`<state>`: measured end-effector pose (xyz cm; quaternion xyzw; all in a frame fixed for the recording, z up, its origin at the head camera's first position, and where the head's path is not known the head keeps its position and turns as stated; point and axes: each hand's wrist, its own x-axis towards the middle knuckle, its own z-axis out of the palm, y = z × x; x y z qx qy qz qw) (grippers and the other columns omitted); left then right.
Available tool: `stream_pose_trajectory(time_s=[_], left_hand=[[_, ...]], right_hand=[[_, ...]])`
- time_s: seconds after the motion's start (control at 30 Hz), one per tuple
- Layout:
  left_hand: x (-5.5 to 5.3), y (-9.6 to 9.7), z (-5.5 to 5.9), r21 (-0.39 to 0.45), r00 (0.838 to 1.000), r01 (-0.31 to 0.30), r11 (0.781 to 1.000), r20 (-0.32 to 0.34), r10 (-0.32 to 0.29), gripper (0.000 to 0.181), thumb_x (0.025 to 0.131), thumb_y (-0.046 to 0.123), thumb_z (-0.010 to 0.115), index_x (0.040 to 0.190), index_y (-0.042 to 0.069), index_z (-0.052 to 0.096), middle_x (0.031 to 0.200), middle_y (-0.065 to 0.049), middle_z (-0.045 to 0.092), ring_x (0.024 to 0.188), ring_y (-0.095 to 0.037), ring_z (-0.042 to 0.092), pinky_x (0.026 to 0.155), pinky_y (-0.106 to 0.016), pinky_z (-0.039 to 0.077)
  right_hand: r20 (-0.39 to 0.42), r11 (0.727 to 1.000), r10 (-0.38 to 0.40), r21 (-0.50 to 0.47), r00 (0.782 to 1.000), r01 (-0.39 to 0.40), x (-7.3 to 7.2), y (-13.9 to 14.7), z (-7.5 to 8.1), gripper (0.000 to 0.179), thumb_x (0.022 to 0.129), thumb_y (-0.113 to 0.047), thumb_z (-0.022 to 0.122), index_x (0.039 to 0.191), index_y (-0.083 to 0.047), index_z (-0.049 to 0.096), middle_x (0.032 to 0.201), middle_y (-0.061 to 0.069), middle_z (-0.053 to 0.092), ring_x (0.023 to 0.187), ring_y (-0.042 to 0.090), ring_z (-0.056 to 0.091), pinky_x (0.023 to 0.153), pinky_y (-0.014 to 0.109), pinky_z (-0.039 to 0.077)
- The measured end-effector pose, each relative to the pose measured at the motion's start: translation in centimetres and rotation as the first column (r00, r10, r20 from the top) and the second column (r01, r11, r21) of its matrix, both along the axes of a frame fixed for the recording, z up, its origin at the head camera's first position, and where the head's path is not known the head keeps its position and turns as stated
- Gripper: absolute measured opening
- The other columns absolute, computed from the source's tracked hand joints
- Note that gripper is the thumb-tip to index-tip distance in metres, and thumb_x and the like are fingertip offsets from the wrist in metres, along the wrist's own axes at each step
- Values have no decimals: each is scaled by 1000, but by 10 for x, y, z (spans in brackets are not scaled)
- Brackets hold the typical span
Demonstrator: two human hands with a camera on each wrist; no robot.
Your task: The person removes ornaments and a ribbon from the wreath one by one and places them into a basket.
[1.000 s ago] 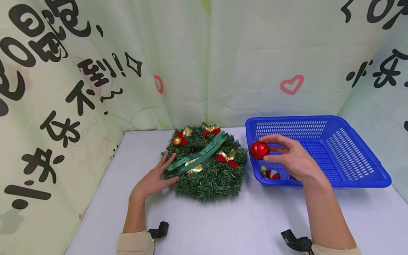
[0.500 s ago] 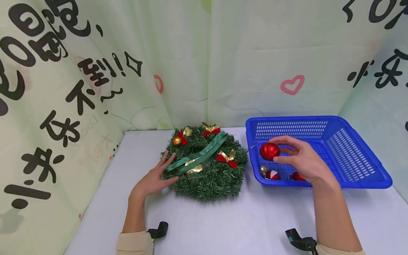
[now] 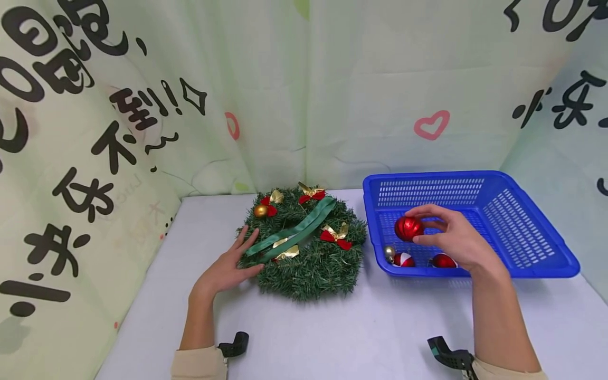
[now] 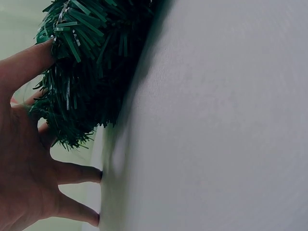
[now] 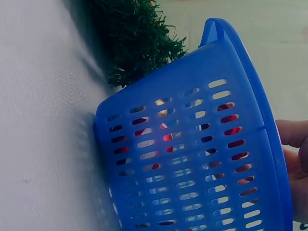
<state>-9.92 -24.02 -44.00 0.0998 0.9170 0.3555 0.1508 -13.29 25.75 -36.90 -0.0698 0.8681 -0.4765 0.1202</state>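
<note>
My right hand (image 3: pixel 448 237) pinches a shiny red Christmas ball (image 3: pixel 408 228) between thumb and fingers, over the left part of the blue basket (image 3: pixel 518 272). In the right wrist view, the basket's slotted wall (image 5: pixel 192 70) hides most of that hand (image 5: pixel 296 159). The left hand (image 3: pixel 229 270) rests with spread fingers on the left side of a green wreath (image 3: pixel 309 279) lying on the table. In the left wrist view, its thumb touches the needles (image 4: pixel 86 48) and two fingertips reach the tabletop. A green ribbon (image 3: pixel 309 224) loops across the wreath.
Red and gold bows (image 3: pixel 336 237) and a gold ball (image 3: pixel 260 211) decorate the wreath. Inside the basket's front edge lie a small gold ball (image 3: pixel 389 252), a red-and-white ornament (image 3: pixel 404 259) and another red ball (image 3: pixel 444 260). A printed curtain (image 3: pixel 356 105) stands behind the table.
The right hand has carried the red ball rightward, away from the basket's left rim and further over its inside. The left hand keeps its place on the wreath. The head view has shifted slightly.
</note>
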Motion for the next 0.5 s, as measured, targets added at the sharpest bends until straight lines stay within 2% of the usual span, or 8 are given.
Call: stream_pose_trajectory(time_s=[0.33, 0.5], left_hand=[[1, -2, -1, -3, 1000, -4, 1000, -6, 4, 88, 101, 47, 66, 169, 32, 12, 177, 2, -9, 158, -48, 14, 117, -73, 28], [1, -2, -2, -6, 1000, -6, 1000, -7, 6, 89, 100, 48, 67, 169, 33, 12, 177, 2, -8, 158, -48, 15, 117, -73, 29]], right_hand=[[13, 995, 17, 100, 1000, -18, 1, 5, -3, 60, 89, -5, 79, 145, -11, 58, 149, 26, 49, 131, 51, 51, 91, 53, 61], [6, 988, 34, 149, 999, -34, 1, 6, -5, 59, 88, -3, 78, 144, -10, 59, 146, 29, 51, 129, 54, 51, 87, 54, 61]])
